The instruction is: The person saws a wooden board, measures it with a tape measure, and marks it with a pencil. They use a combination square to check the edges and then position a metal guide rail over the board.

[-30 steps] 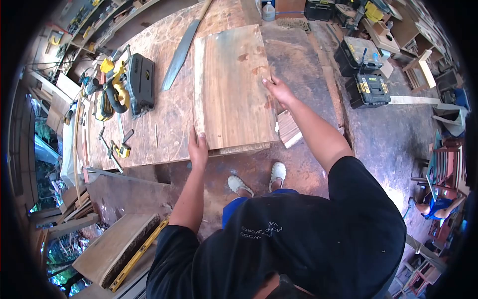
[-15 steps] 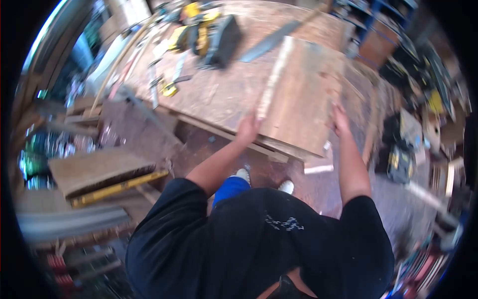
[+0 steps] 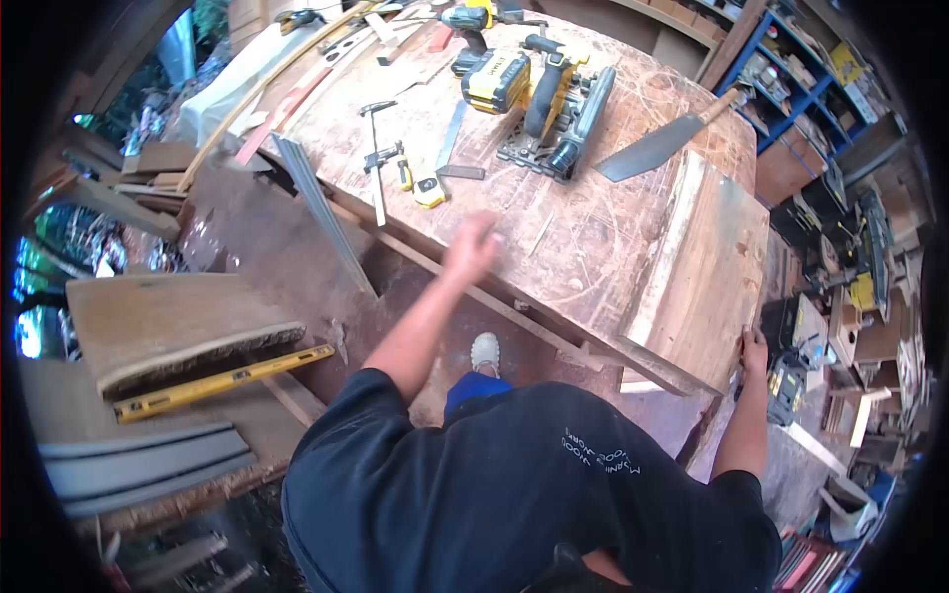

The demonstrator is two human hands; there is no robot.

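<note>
A thick wooden board (image 3: 707,277) with a pale live edge lies flat on the workbench (image 3: 593,237), at its right end. My right hand (image 3: 754,351) grips the board's right edge near the front corner. My left hand (image 3: 474,249) is off the board, over the bench's front edge. It is slightly blurred, with fingers apart and nothing visible in it. Closest to it are a yellow tape measure (image 3: 429,191) and a try square (image 3: 461,172). A bar clamp (image 3: 377,178) lies left of the tape. Behind them stands a yellow and black jigsaw (image 3: 559,114).
A handsaw (image 3: 652,148) lies behind the board. A cordless drill (image 3: 474,40) is at the back. At left, a yellow spirit level (image 3: 227,383) lies against a wooden slab (image 3: 178,316). Blue shelving (image 3: 791,89) stands far right. A metal strip (image 3: 321,212) leans on the bench.
My left hand has let go of the board and moved left, toward the tape measure. My right hand stays on the board's right side. The view has shifted, so the board appears farther right.
</note>
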